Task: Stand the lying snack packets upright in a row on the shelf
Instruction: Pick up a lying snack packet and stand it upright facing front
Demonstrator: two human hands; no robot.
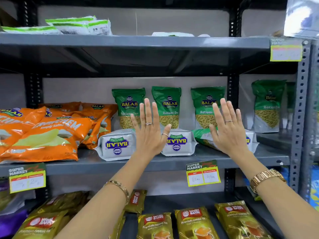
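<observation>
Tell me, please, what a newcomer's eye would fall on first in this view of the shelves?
Two open hands, the left hand and right hand, are raised before the middle shelf. Behind them green Ratlami Sev packets stand upright, with silver-backed packets lying flat in front. At left sits a heap of orange chip bags.

You face a dark grey metal rack (pixel 138 42) with slotted uprights (pixel 301 104) against a pale grey wall (pixel 77 88). Yellow price tags (pixel 203 175) hang from the shelf edges. Orange chip bags (pixel 44 133) lie heaped at your left, gold tea packs (pixel 195 221) below, and green-and-white pouches (pixel 81 25) above.
</observation>
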